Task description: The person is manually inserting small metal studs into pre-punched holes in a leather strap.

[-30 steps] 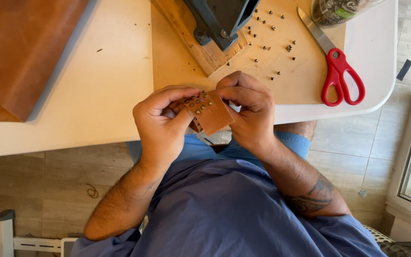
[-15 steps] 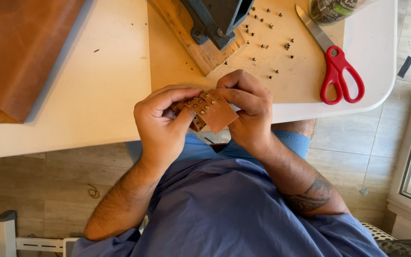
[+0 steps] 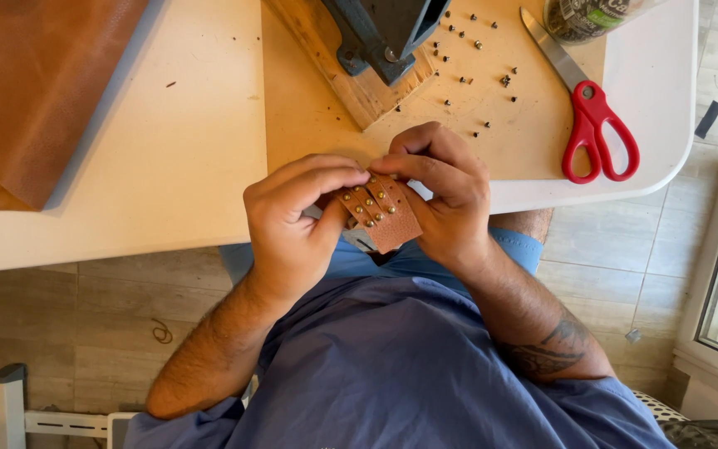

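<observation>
In the centre of the frame I see the small brown leather piece studded with brass rivets (image 3: pixel 380 214), held just off the near edge of the table, above my lap. My left hand (image 3: pixel 292 223) grips its left side, thumb underneath and fingers curled over the top; my right hand (image 3: pixel 446 199) pinches its upper right edge, fingertips meeting those of the left. Both hands grasp the same piece.

Beyond them lies the cream rounded table (image 3: pixel 168 166) with a pale wooden board (image 3: pixel 492 116) on it. Small dark rivets (image 3: pixel 467 81) are scattered loose across the board. At upper centre stands a blue-grey metal press (image 3: pixel 384 29) on a wooden block (image 3: pixel 351 79). Red-handled scissors (image 3: pixel 587 108) lie at upper right. At the top right edge sits a clear jar (image 3: pixel 587 15); its contents look dark and mixed, but I cannot tell what they are. A large sheet of brown leather (image 3: pixel 39 83) fills the upper left.
</observation>
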